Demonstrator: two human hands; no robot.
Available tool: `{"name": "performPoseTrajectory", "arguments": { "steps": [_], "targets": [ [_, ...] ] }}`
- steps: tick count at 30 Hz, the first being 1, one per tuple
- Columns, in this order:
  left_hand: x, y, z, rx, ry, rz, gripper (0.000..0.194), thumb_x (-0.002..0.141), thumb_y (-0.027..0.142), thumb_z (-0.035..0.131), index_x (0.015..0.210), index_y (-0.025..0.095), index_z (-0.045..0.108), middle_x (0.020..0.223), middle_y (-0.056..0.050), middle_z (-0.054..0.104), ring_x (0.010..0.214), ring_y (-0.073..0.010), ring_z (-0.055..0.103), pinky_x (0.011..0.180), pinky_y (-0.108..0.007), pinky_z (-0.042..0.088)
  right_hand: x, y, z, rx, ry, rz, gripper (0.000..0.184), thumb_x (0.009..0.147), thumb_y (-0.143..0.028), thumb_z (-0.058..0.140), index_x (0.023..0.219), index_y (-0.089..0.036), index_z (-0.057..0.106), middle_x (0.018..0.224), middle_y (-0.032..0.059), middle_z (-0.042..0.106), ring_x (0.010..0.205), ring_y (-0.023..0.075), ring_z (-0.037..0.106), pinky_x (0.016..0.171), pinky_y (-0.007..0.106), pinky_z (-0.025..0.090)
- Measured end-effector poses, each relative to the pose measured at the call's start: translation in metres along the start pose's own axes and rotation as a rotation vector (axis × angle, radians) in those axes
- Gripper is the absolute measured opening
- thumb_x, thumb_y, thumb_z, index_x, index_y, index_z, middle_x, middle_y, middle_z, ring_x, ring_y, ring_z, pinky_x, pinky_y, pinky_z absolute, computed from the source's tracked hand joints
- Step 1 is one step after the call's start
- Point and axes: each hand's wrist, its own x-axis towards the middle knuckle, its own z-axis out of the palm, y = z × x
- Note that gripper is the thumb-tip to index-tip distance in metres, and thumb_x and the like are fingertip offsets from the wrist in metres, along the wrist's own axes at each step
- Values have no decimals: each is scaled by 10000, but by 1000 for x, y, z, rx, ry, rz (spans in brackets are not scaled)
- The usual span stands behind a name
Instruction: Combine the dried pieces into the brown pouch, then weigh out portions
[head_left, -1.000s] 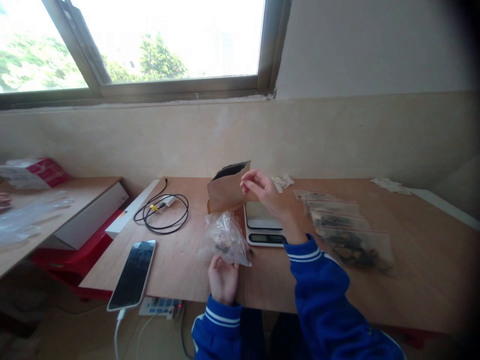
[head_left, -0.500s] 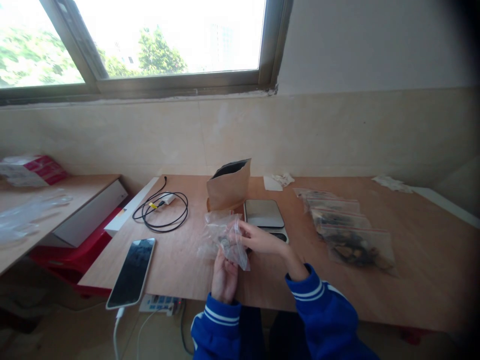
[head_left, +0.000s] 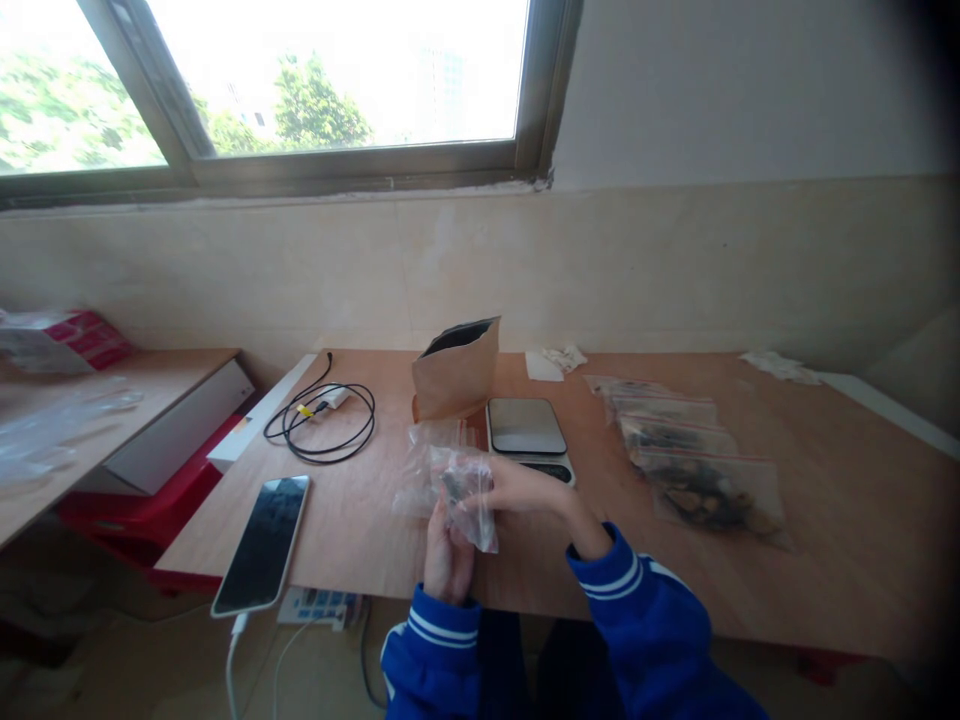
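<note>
Between my two hands is a clear plastic zip bag (head_left: 466, 492) with something small and dark in it that I cannot make out. My left hand (head_left: 448, 560) grips it from below. The fingers of my right hand (head_left: 525, 488) are on its right side, partly hidden by the plastic. More clear bags (head_left: 416, 485) lie on the table just left of it. Behind them an open brown paper pouch (head_left: 456, 378) stands upright. Close beyond my right hand sits a flat kitchen scale (head_left: 527, 427) with a metal plate, its display partly covered by that hand.
Filled zip bags (head_left: 716, 495) lie in a row on the right of the wooden table (head_left: 615, 590). On the left are a phone (head_left: 262, 545) on a charging cable and a coiled black cable (head_left: 330, 458). Crumpled tissue (head_left: 564, 358) lies by the wall.
The bag in my hands has turned and sunk slightly, its top folding over toward me. My right hand has lowered a little and its fingertips are now behind the plastic.
</note>
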Motion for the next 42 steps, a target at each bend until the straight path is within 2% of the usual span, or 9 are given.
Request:
{"name": "performPoseTrajectory", "arguments": {
  "steps": [5,9,19,23,30,34,37,39,42],
  "targets": [
    [-3,2,6,-9,-36,-6,280,912,203,434,1041,192,682,934,-30,712,1001,-186,640,921,-283,481,1,0,1,4,70,-9,389,693,-317,733,1045,-198,616,957,26,652,856,199,614,797,333,496],
    [-4,6,12,-58,-27,-51,309,928,260,408,1070,189,673,985,-48,709,1006,-187,640,881,-278,505,1,-2,0,-30,117,2,332,707,-297,719,999,-187,604,955,26,638,821,181,605,754,309,493],
    [0,5,7,-88,25,-61,286,899,217,477,1111,117,641,1072,-108,685,1032,-193,626,968,-316,455,-3,-4,-3,-66,77,20,323,715,-292,709,1008,-197,610,938,25,651,825,194,609,761,320,492],
    [3,8,6,-157,14,-41,306,928,207,395,1047,126,665,993,-99,708,984,-195,646,947,-356,475,-4,-3,-7,-123,226,-40,226,723,-335,707,883,-190,639,932,35,630,818,178,600,755,306,482],
    [6,13,-1,-310,80,29,370,938,156,320,991,208,682,882,-31,722,897,-131,658,901,-286,494,6,-2,-30,100,456,-90,319,693,-422,720,863,-183,595,856,32,649,763,162,621,717,306,503],
    [5,12,-4,-313,93,52,367,933,139,325,972,193,686,919,-39,717,816,-108,660,867,-258,505,26,-31,-59,-53,730,-219,270,738,-424,676,857,-196,596,783,17,644,713,154,614,677,293,498],
    [5,12,-5,-296,90,49,351,931,142,341,968,194,686,893,-31,714,786,-99,659,848,-240,512,47,-57,-84,-229,883,-315,256,750,-420,667,861,-198,602,825,24,652,721,157,610,683,297,491],
    [5,12,-5,-283,83,44,345,928,141,346,994,202,680,891,-26,712,787,-98,658,848,-240,513,62,-67,-98,-328,942,-372,241,764,-412,656,864,-200,600,855,25,647,739,156,601,693,296,484],
    [5,12,-3,-280,89,40,349,925,134,344,971,189,685,905,-37,711,800,-103,657,853,-242,510,82,-65,-112,-472,971,-431,189,788,-366,641,849,-192,598,892,39,628,825,171,583,750,306,464]
  ]
}}
